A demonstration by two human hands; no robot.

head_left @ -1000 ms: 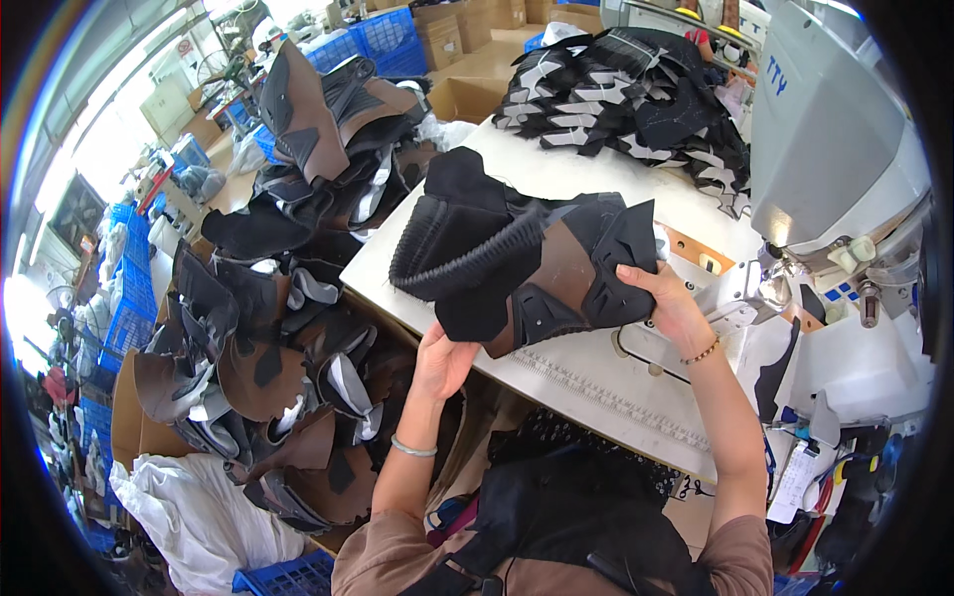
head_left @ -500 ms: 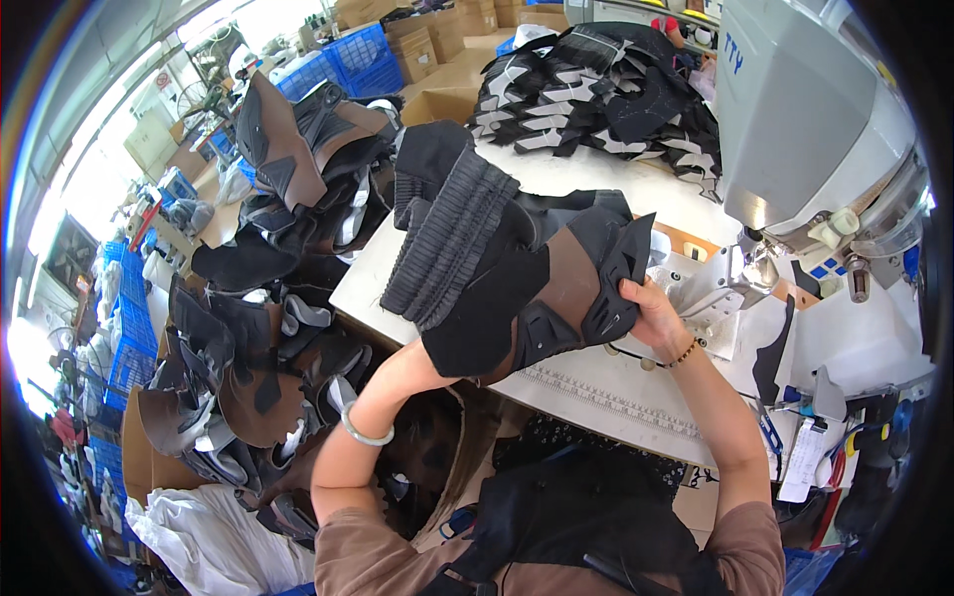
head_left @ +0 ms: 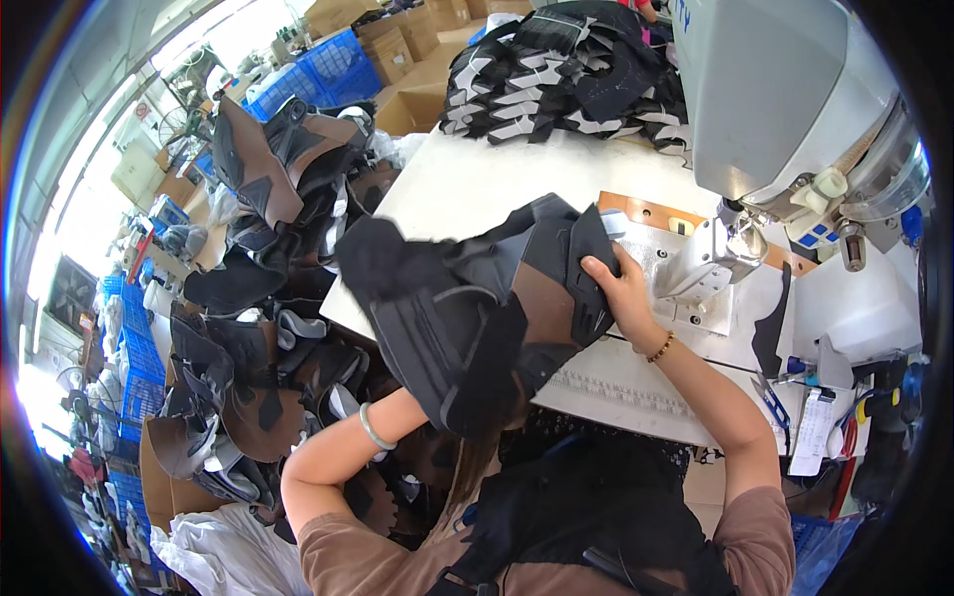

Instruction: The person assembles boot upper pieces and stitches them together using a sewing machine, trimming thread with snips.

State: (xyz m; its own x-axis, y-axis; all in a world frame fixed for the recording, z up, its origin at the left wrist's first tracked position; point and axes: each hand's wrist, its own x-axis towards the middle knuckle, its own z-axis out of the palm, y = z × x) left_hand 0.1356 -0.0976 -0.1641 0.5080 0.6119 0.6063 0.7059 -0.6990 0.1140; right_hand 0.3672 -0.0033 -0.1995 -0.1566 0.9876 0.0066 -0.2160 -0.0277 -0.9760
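A sewn shoe upper (head_left: 550, 301), black with brown panels and a padded, ribbed part at its left, hangs in the air over the table's front edge. My right hand (head_left: 624, 294) grips its right edge, thumb on the near face and the fingers partly behind. Behind the upper's lower left side my left forearm (head_left: 397, 417), with a pale bangle, disappears; the left hand and its fingers are hidden there. Just right of the upper stands a sewing machine's metal post (head_left: 708, 260), below the grey machine head (head_left: 785, 109).
Piled black and brown uppers (head_left: 253, 397) fill the left side, partly in a cardboard box. Stacked black and white pieces (head_left: 556, 74) lie at the back of the white table (head_left: 477, 189). Scissors (head_left: 772, 405) and other tools lie at right. A white bag (head_left: 229, 551) is at lower left.
The upper has been turned and lowered toward me, so its ribbed part faces differently and more of its lining side shows. My right hand has shifted slightly left and up with it.
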